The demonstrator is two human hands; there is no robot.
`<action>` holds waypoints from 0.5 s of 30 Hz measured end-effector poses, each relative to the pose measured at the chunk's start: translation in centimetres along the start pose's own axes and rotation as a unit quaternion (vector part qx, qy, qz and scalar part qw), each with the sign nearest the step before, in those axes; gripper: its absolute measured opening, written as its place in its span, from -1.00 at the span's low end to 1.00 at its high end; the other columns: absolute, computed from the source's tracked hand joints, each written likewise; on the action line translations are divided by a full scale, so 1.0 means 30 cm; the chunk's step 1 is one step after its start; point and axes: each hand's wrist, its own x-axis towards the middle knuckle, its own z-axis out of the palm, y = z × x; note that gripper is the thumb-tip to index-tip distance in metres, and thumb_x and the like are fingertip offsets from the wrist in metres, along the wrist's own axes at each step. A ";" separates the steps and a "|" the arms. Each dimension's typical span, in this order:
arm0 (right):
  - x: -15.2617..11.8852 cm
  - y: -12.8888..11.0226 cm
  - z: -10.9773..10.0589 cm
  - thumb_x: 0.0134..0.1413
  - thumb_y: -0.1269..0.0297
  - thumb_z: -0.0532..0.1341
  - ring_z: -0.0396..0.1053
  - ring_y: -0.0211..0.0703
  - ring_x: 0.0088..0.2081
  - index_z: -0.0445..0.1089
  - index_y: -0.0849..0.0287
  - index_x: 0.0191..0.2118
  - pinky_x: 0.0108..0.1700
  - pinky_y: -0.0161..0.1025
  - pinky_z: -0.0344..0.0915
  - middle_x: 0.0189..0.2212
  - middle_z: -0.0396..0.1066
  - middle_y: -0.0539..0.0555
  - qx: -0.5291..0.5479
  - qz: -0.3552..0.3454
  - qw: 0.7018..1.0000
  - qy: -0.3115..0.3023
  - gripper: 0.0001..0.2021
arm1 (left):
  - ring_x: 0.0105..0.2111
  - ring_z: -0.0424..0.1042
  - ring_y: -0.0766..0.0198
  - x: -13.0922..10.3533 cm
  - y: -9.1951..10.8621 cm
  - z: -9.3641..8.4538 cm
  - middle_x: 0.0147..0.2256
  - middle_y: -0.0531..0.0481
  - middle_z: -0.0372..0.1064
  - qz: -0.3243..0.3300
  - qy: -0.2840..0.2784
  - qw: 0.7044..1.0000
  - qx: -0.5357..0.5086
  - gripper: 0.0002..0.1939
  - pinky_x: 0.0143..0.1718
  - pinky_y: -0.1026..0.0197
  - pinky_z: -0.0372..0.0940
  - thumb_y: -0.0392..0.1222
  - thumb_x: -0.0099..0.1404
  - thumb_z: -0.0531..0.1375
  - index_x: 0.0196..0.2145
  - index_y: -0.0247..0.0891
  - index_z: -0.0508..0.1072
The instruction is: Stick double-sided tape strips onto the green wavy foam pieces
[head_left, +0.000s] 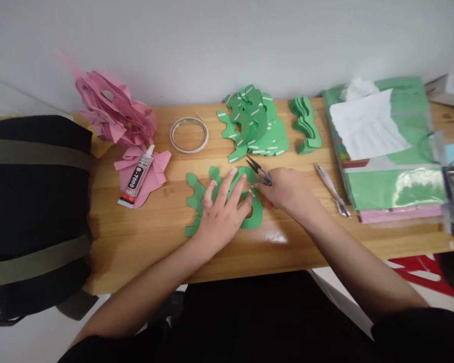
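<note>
My left hand (221, 214) lies with fingers spread over green paper cutouts (255, 217) on the wooden table. One wavy-edged cutout (195, 191) sticks out to the left of its fingers. My right hand (283, 189) is closed around a small pair of scissors (263, 174) with dark blades pointing up and left. Its fingertips are by the right edge of the cutouts, near a small white strip. Behind both hands is a heap of green cutouts (255, 126), many with white tape strips. To its right stands a stack of wavy green pieces (305, 126).
A tape roll (189, 135), pink cutouts (117, 111) and a B-7000 glue tube (136, 179) lie to the left, beside a black bag (38, 212). On the right are a pen-like tool (332, 189) and green paper packs (393, 186) under a white sheet (369, 126). A wall rises behind.
</note>
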 end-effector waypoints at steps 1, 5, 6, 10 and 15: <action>0.000 0.000 0.001 0.19 0.26 0.19 0.46 -0.03 -0.46 0.54 0.24 -0.40 -0.35 -0.22 0.23 -0.66 0.44 0.11 0.001 0.000 1.000 -0.001 -0.76 | 0.29 0.18 0.03 0.001 -0.001 -0.001 0.17 -0.10 0.39 0.001 0.002 1.000 0.000 -0.81 0.32 -0.08 -0.20 -0.31 0.37 0.14 -0.14 -0.16 0.51; -0.001 -0.001 0.006 0.17 0.23 0.20 0.51 0.01 -0.35 0.57 0.28 -0.30 -0.33 -0.23 0.27 -0.49 0.54 0.20 -0.015 0.000 1.000 0.026 -0.75 | 0.26 0.23 0.04 0.004 -0.003 -0.005 0.15 -0.10 0.41 0.007 0.006 1.000 0.013 -0.82 0.31 -0.09 -0.12 -0.30 0.38 0.14 -0.14 -0.15 0.51; -0.001 -0.003 0.007 0.17 0.23 0.20 0.52 0.03 -0.31 0.57 0.28 -0.28 -0.32 -0.23 0.28 -0.45 0.56 0.22 -0.023 -0.003 0.999 0.035 -0.75 | 0.25 0.24 0.03 0.004 -0.004 -0.007 0.15 -0.10 0.40 0.009 0.005 1.000 0.016 -0.81 0.29 -0.09 -0.09 -0.31 0.38 0.13 -0.13 -0.14 0.51; -0.008 -0.014 0.011 0.18 0.25 0.18 0.53 0.09 -0.21 0.58 0.30 -0.22 -0.26 -0.21 0.30 -0.37 0.58 0.27 -0.037 -0.006 0.998 0.043 -0.74 | 0.22 0.28 -0.02 0.001 -0.005 -0.011 0.16 -0.12 0.39 0.010 -0.013 1.000 0.017 -0.77 0.22 -0.13 0.02 -0.33 0.39 0.10 -0.11 -0.13 0.52; -0.019 -0.012 0.026 0.17 0.19 0.22 0.53 0.07 -0.21 0.57 0.31 -0.24 -0.27 -0.24 0.29 -0.35 0.58 0.29 -0.014 0.027 0.997 0.067 -0.73 | 0.25 0.23 -0.06 -0.002 -0.005 -0.011 0.20 -0.14 0.35 0.010 -0.029 0.999 0.010 -0.74 0.20 -0.17 0.08 -0.32 0.41 0.08 -0.09 -0.13 0.52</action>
